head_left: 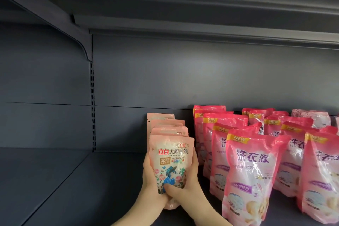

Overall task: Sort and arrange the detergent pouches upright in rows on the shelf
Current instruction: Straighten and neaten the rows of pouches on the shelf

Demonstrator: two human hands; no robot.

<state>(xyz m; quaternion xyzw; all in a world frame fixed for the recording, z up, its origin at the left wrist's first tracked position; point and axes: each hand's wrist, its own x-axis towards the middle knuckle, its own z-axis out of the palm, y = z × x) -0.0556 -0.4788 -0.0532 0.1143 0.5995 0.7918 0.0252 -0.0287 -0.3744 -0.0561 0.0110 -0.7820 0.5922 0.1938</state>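
Dark grey metal makes up the shelf (77, 185) and its back wall (201, 79). Near the middle, a bunch of small pale pink pouches (166, 126) stands upright, one behind the other. Both hands squeeze this bunch from the sides. The left hand (149, 176) wraps round its left edge. The right hand (187, 183) wraps round its right edge, with the thumb pressed on the front pouch (171, 161). Big pink pouches (251, 170) stand in rows just to the right.
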